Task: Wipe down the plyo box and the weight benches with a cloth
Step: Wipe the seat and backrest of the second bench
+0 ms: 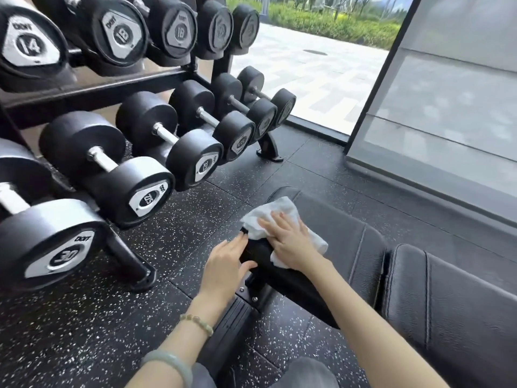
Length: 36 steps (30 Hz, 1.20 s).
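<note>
Palm down and fingers straight, my right hand (291, 242) pressed the white cloth (275, 212) against the near edge of the weight bench (349, 242). The hand lay flat and open on top of the cloth, with no fingers curled round it. The cloth was crumpled and folded over that edge, partly on the top padding and partly on the side, spreading out past my hand on both sides.

My left hand (226, 264) rested just beside it on the glossy black side of the same bench. Its fingers were loosely extended and touching that surface, the thumb laid against it, and it held nothing. A bead bracelet (195, 324) sat on that wrist, with a pale green bangle (170, 362) further up the forearm.

The bench was black and padded, its two stitched pads separated by a narrow gap, and it stood on a black rubber floor (98, 317) flecked with white. To my left stood a dumbbell rack (92, 92) with two tiers of black dumbbells. Readable plates showed 14 and 18 on the upper tier, and a 30 dumbbell (56, 247) sat nearest me on the lower one. Beyond the rack, a window (307, 68) showed pale paving and green shrubs outside.
</note>
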Each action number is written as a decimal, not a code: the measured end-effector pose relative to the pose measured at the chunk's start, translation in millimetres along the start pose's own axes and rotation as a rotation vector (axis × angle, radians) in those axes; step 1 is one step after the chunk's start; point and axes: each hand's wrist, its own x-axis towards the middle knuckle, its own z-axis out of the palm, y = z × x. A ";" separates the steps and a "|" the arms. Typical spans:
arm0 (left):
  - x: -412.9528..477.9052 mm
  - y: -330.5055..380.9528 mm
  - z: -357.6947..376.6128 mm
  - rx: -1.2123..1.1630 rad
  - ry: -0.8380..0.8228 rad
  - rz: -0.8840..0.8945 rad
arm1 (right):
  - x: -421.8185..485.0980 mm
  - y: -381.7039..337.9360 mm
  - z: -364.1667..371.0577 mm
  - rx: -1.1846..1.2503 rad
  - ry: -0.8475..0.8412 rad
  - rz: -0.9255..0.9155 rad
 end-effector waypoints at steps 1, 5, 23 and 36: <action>-0.7 1.7 -0.8 -0.053 -0.019 -0.046 | -13.7 -3.5 3.0 -0.012 -0.002 -0.032; -4.1 4.8 -5.8 -0.212 -0.035 -0.166 | -43.0 7.2 3.4 -0.012 0.008 -0.076; -5.1 -7.4 -10.9 -0.024 -0.203 0.027 | -127.0 41.9 23.0 -0.039 0.463 0.398; 4.1 -20.7 -13.4 -0.170 -0.234 0.070 | -21.5 -88.6 56.1 -0.065 0.410 0.391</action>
